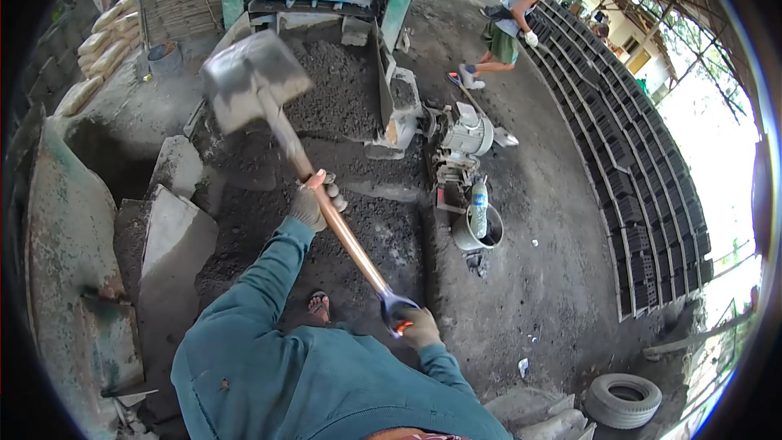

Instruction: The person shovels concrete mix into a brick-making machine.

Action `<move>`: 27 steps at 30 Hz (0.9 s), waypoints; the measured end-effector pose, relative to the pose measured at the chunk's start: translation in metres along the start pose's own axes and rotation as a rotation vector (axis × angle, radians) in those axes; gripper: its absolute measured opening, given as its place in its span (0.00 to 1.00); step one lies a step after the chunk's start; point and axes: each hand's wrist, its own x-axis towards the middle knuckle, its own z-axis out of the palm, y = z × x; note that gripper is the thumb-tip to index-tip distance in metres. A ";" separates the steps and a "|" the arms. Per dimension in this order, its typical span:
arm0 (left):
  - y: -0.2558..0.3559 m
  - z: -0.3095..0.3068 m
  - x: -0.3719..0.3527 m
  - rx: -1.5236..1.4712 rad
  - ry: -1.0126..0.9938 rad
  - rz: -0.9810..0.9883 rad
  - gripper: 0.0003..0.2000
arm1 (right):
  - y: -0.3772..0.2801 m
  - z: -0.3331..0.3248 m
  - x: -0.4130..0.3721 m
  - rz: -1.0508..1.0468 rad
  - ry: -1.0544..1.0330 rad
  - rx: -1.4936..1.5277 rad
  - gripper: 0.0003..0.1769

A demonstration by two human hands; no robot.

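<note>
A shovel (254, 73) with a wide metal blade is raised at the upper left, its wooden shaft slanting down to the right. My left hand (318, 200), in a glove with bare fingertips, is wrapped round the middle of the shaft. At the shaft's lower end, my right hand (419, 327), also gloved, grips the shovel's handle. Behind the blade lies a heap of dark, loose material (334, 85) between low walls. The blade is slightly blurred, and no load can be made out on it.
A motor (468, 137) stands right of the pit, beside a bucket (464, 236) holding a plastic bottle (479, 200). Another person (513, 20) bends near long racks of blocks (619, 147). A tire (623, 401) lies lower right; sheet metal (69, 228) stands left.
</note>
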 end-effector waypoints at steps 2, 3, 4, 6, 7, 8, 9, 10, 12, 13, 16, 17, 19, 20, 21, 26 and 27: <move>-0.015 -0.015 -0.019 0.078 -0.006 -0.074 0.11 | 0.052 0.032 -0.031 0.257 0.487 0.399 0.30; -0.033 -0.017 -0.035 0.079 0.010 -0.091 0.10 | 0.073 0.044 -0.050 0.350 0.601 0.448 0.30; -0.050 -0.017 -0.051 0.083 0.024 -0.107 0.09 | 0.088 0.052 -0.066 0.446 0.716 0.497 0.30; -0.075 -0.008 -0.080 0.068 0.095 -0.148 0.08 | 0.099 0.053 -0.111 0.655 0.443 0.295 0.23; -0.083 -0.003 -0.088 0.045 0.107 -0.179 0.08 | 0.110 0.065 -0.122 0.773 0.459 0.732 0.20; -0.090 0.001 -0.094 0.022 0.123 -0.208 0.08 | 0.122 0.082 -0.135 0.871 0.457 1.175 0.17; -0.094 0.004 -0.097 0.025 0.145 -0.222 0.10 | 0.125 0.091 -0.149 0.853 0.503 1.231 0.14; -0.091 0.008 -0.095 0.041 0.104 -0.216 0.11 | 0.128 0.098 -0.159 0.830 0.557 1.289 0.12; -0.081 0.022 -0.086 0.072 0.022 -0.216 0.12 | 0.119 0.088 -0.172 0.788 0.589 1.398 0.08; -0.076 0.027 -0.075 0.062 0.015 -0.218 0.15 | 0.109 0.078 -0.179 0.774 0.561 1.448 0.06; -0.061 0.043 -0.042 -0.054 0.184 -0.125 0.24 | 0.066 0.028 -0.193 0.697 0.476 1.668 0.07; -0.059 0.044 -0.040 -0.062 0.170 -0.140 0.26 | 0.053 0.010 -0.195 0.659 0.457 1.757 0.08; -0.057 0.046 -0.033 -0.082 0.137 -0.170 0.31 | 0.028 -0.027 -0.201 0.637 0.477 1.781 0.10; -0.056 0.046 -0.032 -0.119 0.111 -0.186 0.33 | 0.035 -0.024 -0.204 0.633 0.493 1.766 0.11; -0.055 0.045 -0.033 -0.155 0.085 -0.201 0.35 | 0.031 -0.027 -0.207 0.637 0.523 1.775 0.11; -0.046 0.027 -0.020 -0.220 0.060 -0.300 0.43 | 0.033 -0.005 -0.213 0.678 0.585 1.496 0.11; -0.038 0.020 -0.013 -0.207 0.078 -0.310 0.43 | 0.021 -0.005 -0.205 0.722 0.616 1.480 0.11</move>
